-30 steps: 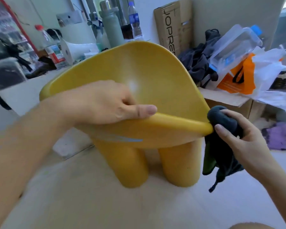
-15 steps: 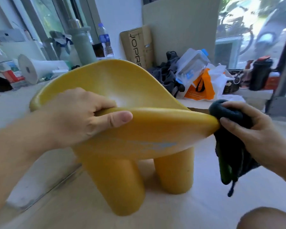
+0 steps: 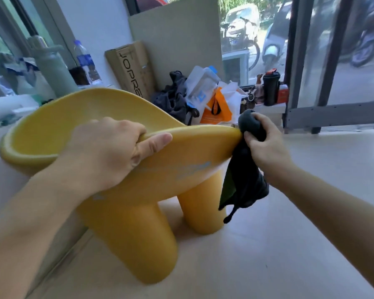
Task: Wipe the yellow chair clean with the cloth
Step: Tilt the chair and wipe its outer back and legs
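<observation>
**Yellow chair held at the rim, cloth at its right tip**

The chair [image 3: 188, 152] stands on the pale floor [image 3: 289, 244] at the centre of the view. Its scooped seat opens upward and its rim tapers to a point at the right. Two thick round legs show beneath it: one near [image 3: 143, 244] and one farther to the right [image 3: 201, 208]. A pale bluish smear marks the near outer face of the seat.

The left hand [image 3: 108, 152] grips the near rim, with the fingers curled over into the scoop and the thumb laid along the outer face. The right hand [image 3: 266, 147] is closed round a dark cloth [image 3: 244, 186]. The bunched top of the cloth touches the pointed right tip of the rim, and the rest hangs down beside the far leg.

Beyond the chair, against the far wall, lean a cardboard box [image 3: 132, 67] and a grey board [image 3: 177, 39]. Dark clothing [image 3: 173, 100] and an orange bag [image 3: 216, 108] lie to the right of the box. A black cup [image 3: 270, 87] stands farther right by the window. A grey-green flask [image 3: 52, 67] and a water bottle [image 3: 85, 61] stand at the far left.
</observation>
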Demonstrator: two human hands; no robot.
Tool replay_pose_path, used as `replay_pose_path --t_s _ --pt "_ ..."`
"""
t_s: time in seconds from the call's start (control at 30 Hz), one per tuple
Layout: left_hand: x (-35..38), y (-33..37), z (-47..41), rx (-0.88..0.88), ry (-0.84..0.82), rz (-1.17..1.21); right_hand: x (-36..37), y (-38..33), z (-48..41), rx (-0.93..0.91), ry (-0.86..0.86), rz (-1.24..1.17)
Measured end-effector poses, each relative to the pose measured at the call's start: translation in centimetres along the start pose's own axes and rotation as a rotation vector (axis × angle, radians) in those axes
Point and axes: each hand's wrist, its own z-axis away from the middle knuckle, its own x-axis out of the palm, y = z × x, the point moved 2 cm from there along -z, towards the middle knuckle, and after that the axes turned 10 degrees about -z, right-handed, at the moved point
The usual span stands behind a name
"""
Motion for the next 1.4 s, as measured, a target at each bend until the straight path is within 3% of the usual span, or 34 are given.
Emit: replay_pose_path --t_s 0.1,0.2,0.4,0.53,0.6,0.63,0.73,0.77,0.9,0.97,1.03,1.13,1.2,1.4 --pt "-1.3 2.6 0.4 -0.058 -0.044 -0.03 0.0 1.3 0.6 0.038 0.203 -0.214" --pt "-2.5 5.7 0.5 -0.109 -0.066 -0.092 -0.6 2.7 0.7 0.059 0.275 -0.344" --pt "-4.9 12.3 -2.2 -0.21 -0.128 -0.097 -1.9 3.7 0.7 0.032 0.194 -0.421" --pt "-5.5 16.5 -6.9 -0.221 -0.155 -0.086 -1.0 0.6 8.2 -0.118 0.036 -0.456" --pt "-5.4 17.7 -9.0 -0.208 -0.153 -0.127 -1.1 -0.1 7.8 -0.162 0.02 -0.486" --pt "-5.3 18.0 -9.6 -0.212 -0.167 -0.127 -1.0 1.2 5.3 -0.101 0.06 -0.527" --pt "-4.8 18.1 -10.7 -0.254 -0.227 -0.1 -0.8 5.9 -4.1 0.313 0.14 -0.662" --pt "-4.7 18.0 -11.0 -0.272 -0.238 -0.092 -0.8 6.1 -4.5 0.335 0.147 -0.67" --pt "-4.6 18.1 -12.2 -0.253 -0.162 -0.117 -0.6 -1.0 3.9 -0.086 0.115 -0.641" --pt "-4.6 18.3 -12.3 -0.237 -0.152 -0.16 0.0 -1.0 4.2 -0.22 0.135 -0.581" --pt "-4.6 18.3 -12.0 -0.244 -0.169 -0.168 0.8 2.7 0.4 -0.061 0.228 -0.621" --pt "-4.4 18.4 -12.0 -0.229 -0.187 -0.143 1.9 8.9 -3.3 0.462 0.171 -0.745" --pt "-4.3 18.5 -12.5 -0.223 -0.19 -0.133 1.9 8.8 -1.9 0.54 0.111 -0.73" --pt "-3.8 17.8 -14.4 -0.215 -0.191 -0.054 0.1 -2.4 1.2 -0.168 0.158 -0.611"
